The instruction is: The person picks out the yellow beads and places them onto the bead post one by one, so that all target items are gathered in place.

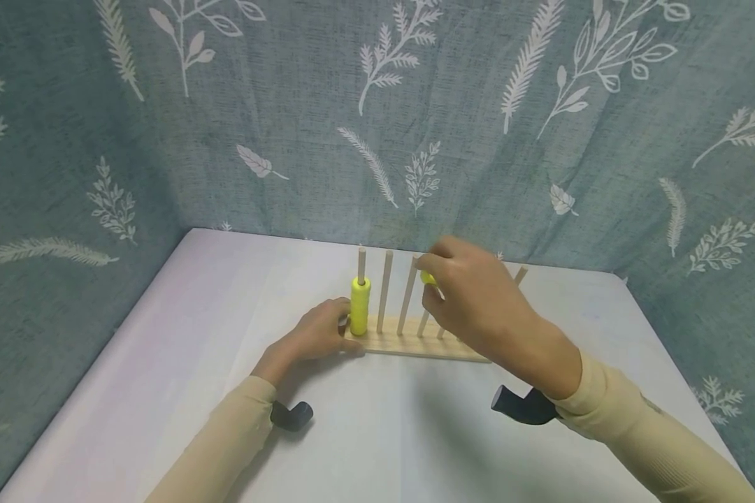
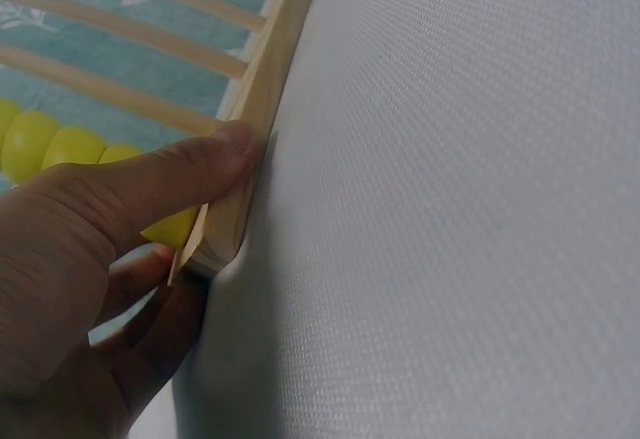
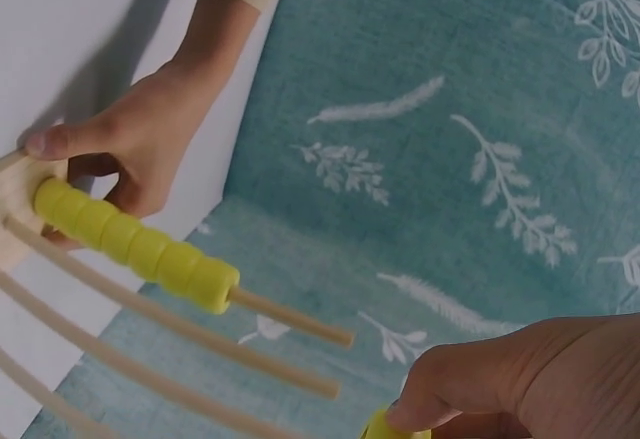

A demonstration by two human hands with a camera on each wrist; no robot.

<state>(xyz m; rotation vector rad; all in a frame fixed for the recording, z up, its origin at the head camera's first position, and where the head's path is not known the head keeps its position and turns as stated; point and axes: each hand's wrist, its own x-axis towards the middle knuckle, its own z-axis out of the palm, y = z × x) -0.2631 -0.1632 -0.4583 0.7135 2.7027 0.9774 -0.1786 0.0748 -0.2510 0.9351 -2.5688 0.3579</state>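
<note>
A wooden base with several upright pegs stands on the table. Yellow beads are stacked on its leftmost peg, whose bare top sticks out above them. My left hand grips the base's left end, thumb along the front edge and fingers behind, as the left wrist view shows. My right hand pinches a yellow bead near the peg tops, to the right of the third peg. In the right wrist view that bead is mostly cut off. The right hand hides parts of the right-hand pegs.
The white table runs back to a teal curtain with white leaf prints, which also stands on both sides. Dark wrist-worn devices show beneath both forearms.
</note>
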